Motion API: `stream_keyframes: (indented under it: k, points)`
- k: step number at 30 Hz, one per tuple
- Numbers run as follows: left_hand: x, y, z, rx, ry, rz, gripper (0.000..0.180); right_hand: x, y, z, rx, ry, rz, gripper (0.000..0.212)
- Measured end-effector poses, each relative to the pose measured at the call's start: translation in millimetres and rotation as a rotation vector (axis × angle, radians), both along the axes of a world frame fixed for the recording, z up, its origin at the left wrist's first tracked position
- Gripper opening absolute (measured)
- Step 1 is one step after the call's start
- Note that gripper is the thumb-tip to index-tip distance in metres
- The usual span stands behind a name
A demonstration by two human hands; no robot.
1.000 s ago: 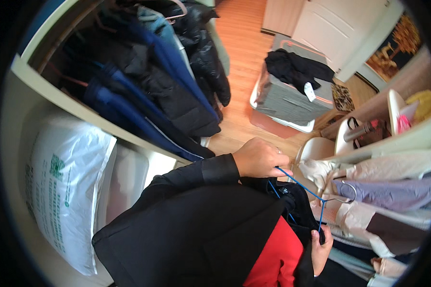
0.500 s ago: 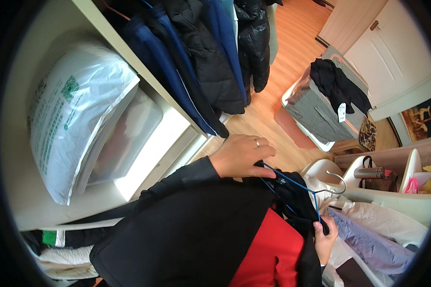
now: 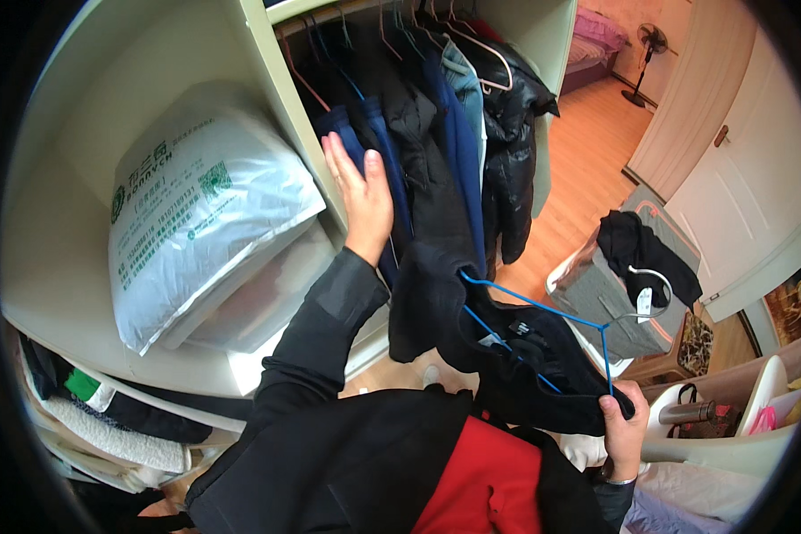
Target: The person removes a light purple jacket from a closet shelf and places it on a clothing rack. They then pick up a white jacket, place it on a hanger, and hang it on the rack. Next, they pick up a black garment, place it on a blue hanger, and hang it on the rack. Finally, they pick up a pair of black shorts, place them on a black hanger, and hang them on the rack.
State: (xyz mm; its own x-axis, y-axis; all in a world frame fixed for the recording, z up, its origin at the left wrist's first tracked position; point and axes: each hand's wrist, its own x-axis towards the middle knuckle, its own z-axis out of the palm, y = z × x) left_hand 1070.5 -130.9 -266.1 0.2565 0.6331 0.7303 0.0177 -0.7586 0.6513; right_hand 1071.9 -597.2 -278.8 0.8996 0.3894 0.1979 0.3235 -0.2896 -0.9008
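The soft black fabric garment [image 3: 498, 383] is largely on the thin blue wire hanger [image 3: 543, 303]: the wire crosses its neck opening, and the near end sits in the cloth at the right hand [image 3: 627, 423]. Whether the far end is well seated in its shoulder I cannot tell. Not yet done, as things stand, is any hanging: the silver metal hook [image 3: 667, 289], above the right hand, catches on no rail, and the garment is borne in the air.

The right hand is closed, thumb on top, on the near shoulder of the garment and the hanger's end inside it. From there the garment stretches away leftward, its far shoulder lying below and to the right of the left hand [image 3: 360, 200], apart from it. That hand holds nothing; its fingers are raised and its thumb stands off, over the navy blue cloth garment [image 3: 340, 125] hanging at its fingertips; contact is unclear. Just left of it stands the pale cabinet upright [image 3: 285, 98]; to its right hangs the shiny black puffer jacket [image 3: 507, 133].
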Motion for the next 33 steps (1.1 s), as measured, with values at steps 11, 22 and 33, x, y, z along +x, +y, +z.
stream_keyframes:
  k: [11, 22, 33]
  points:
    - [97, 110, 18, -0.345, -0.195, 0.248, 0.086, 54, 62, 0, 0.058, 0.1, -0.014, 0.028]
    - [137, 124, 27, -0.499, -0.499, 0.01, 0.095, 120, 68, -10, -0.078, 0.066, 0.069, 0.023]
    - [220, 120, 46, -0.287, -0.178, -0.26, 0.087, 232, 103, -20, -0.075, 0.217, 0.356, 0.016]
